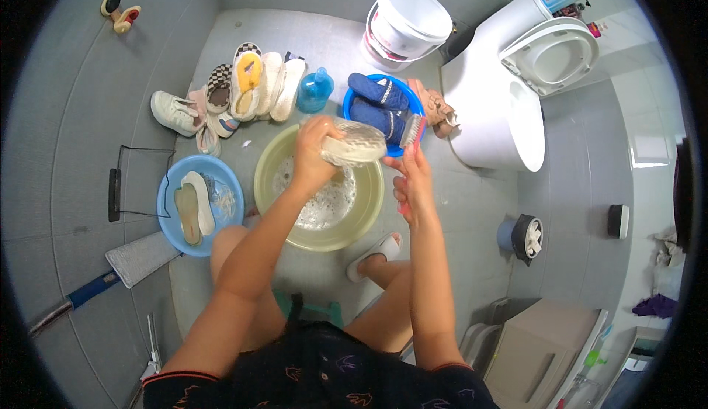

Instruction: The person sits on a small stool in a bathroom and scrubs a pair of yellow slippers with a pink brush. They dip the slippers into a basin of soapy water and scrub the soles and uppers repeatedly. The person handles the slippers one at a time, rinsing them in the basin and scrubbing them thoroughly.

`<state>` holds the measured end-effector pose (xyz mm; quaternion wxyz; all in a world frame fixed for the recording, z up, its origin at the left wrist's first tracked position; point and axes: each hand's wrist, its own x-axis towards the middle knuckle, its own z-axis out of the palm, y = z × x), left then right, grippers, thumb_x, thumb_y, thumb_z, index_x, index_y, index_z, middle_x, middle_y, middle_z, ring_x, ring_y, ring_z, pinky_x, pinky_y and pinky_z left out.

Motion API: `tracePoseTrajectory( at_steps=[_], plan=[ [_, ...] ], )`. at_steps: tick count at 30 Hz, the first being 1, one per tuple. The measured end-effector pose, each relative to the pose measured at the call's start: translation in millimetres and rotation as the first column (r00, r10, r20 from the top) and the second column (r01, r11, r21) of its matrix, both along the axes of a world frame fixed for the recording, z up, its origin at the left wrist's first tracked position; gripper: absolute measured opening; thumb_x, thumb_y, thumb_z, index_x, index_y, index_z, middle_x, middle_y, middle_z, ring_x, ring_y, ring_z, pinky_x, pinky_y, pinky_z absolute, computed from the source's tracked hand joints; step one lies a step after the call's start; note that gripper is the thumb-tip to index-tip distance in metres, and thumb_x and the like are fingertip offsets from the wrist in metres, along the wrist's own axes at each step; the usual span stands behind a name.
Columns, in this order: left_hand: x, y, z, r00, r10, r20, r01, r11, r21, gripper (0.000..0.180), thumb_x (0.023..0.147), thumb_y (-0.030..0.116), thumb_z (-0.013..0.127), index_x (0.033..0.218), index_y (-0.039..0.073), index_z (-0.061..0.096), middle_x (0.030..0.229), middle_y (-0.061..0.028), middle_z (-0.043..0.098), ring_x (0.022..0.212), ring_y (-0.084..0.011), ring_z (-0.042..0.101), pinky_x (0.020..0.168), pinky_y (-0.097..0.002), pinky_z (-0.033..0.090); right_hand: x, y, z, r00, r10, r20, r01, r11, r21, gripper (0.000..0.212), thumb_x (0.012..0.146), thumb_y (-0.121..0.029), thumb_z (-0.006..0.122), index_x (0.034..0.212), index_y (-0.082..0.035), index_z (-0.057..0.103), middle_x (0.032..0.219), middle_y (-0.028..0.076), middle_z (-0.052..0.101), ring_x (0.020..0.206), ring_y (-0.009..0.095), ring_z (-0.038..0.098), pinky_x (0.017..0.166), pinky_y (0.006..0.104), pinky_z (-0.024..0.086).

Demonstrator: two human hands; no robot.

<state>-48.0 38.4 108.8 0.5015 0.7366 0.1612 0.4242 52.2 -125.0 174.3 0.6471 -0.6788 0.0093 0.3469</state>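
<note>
My left hand (315, 152) grips a wet cream-coloured shoe (357, 143), its sole turned partly up, above a yellow-green basin (263, 188) of foamy water (324, 201). Just right of the shoe, my right hand (414, 186) is closed around the handle of a pink scrub brush (414, 132). The brush's pale bristles point up and left, apart from the shoe. Behind the brush head sits a blue basin (346, 105) holding dark blue slippers (377, 116).
Several shoes (251, 84) stand at the far left beside a blue bottle (316, 90). A light blue basin (164, 206) holds insoles (193, 210). A white bucket (402, 29) and a toilet (483, 92) stand at the far right. A small bin (525, 236) is on the right.
</note>
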Motion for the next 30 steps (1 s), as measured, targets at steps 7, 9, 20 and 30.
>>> tracePoseTrajectory(
  at_steps=[7, 9, 20, 30],
  plan=[
    [-5.9, -7.7, 6.0, 0.983, -0.139, -0.122, 0.168, 0.947, 0.274, 0.029, 0.060, 0.003, 0.073, 0.081, 0.010, 0.054, 0.095, -0.0064, 0.058, 0.110, -0.0295, 0.053, 0.098, -0.0423, 0.030, -0.4, 0.7, -11.8, 0.965, 0.124, -0.232, -0.098, 0.988, 0.120, 0.026, 0.087, -0.023, 0.072, 0.100, -0.010, 0.053, 0.067, -0.006, 0.045, 0.042, 0.001, 0.031, 0.035, 0.0177, 0.024],
    [-8.0, -5.0, 6.1, 0.975, -0.165, -0.152, 0.207, 0.924, 0.321, 0.035, 0.061, 0.003, 0.074, 0.092, 0.010, 0.059, 0.107, -0.0093, 0.057, 0.118, -0.0301, 0.050, 0.102, -0.0440, 0.029, 0.9, -5.1, -15.9, 0.965, 0.106, -0.242, -0.066, 0.983, 0.169, 0.026, 0.084, -0.016, 0.073, 0.100, -0.009, 0.054, 0.068, -0.005, 0.049, 0.042, 0.001, 0.033, 0.036, 0.0173, 0.025],
    [-11.0, 15.3, -17.3, 0.960, -0.030, -0.278, 0.001, 0.995, -0.104, 0.068, 0.082, 0.015, 0.064, 0.145, 0.012, 0.039, 0.150, -0.0204, 0.030, 0.140, -0.0359, 0.027, 0.115, -0.0437, 0.022, 27.9, -7.9, 14.1, 0.904, 0.200, 0.377, -0.243, 0.968, 0.068, 0.077, 0.076, 0.003, 0.071, 0.142, -0.003, 0.031, 0.110, 0.014, 0.065, 0.078, 0.010, 0.064, 0.056, 0.0220, 0.050],
    [7.9, -11.9, -14.4, 0.823, -0.430, -0.372, 0.500, 0.858, 0.114, 0.088, 0.064, 0.056, 0.080, 0.130, 0.005, 0.055, 0.127, -0.0260, 0.055, 0.126, -0.0420, 0.045, 0.107, -0.0489, 0.031, 22.8, 4.3, 26.7, 0.285, 0.796, 0.534, -0.405, 0.605, -0.685, 0.099, 0.076, -0.015, 0.074, 0.154, -0.023, 0.013, 0.095, 0.023, 0.066, 0.084, 0.042, 0.065, 0.072, 0.0453, 0.049]
  ],
)
